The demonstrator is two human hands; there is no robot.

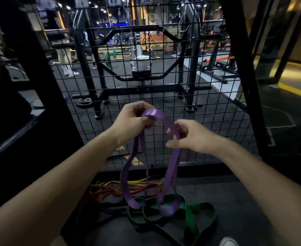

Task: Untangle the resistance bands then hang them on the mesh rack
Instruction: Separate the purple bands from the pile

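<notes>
- Two hands, mine: left hand (134, 119) and right hand (190, 135) each grasp one purple band (163, 119).
- One green band (188, 219) on floor (243, 201).
- One mesh rack (208, 121) ahead.

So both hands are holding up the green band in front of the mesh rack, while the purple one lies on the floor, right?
Not quite. The head view shows both hands, left hand and right hand, holding up the purple band in front of the mesh rack; the green band lies on the floor.

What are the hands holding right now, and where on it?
Both hold the purple band: left hand grips its top fold, right hand pinches the strand just below.
</notes>
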